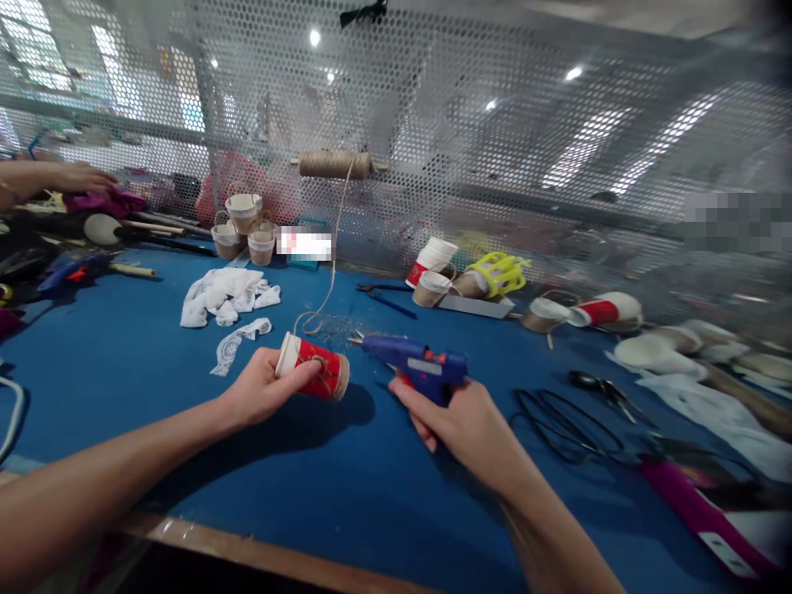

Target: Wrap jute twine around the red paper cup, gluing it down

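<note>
My left hand (263, 389) is closed around a red paper cup (314, 366) lying on its side just above the blue table (154, 379). A strand of twine (335, 247) runs from the cup up to a twine spool (335, 164) on the mesh wall. My right hand (461, 425) grips a blue glue gun (416, 363), its nozzle pointing left, close to the cup's base.
White lace scraps (223, 299) lie behind the cup. Twine-wrapped cups (244, 227) stand at the back left, more cups (433, 272) and a yellow piece (500, 272) at the back centre. Scissors (603, 389) and a black cord (557, 425) lie right. Another person's hand (80, 177) is far left.
</note>
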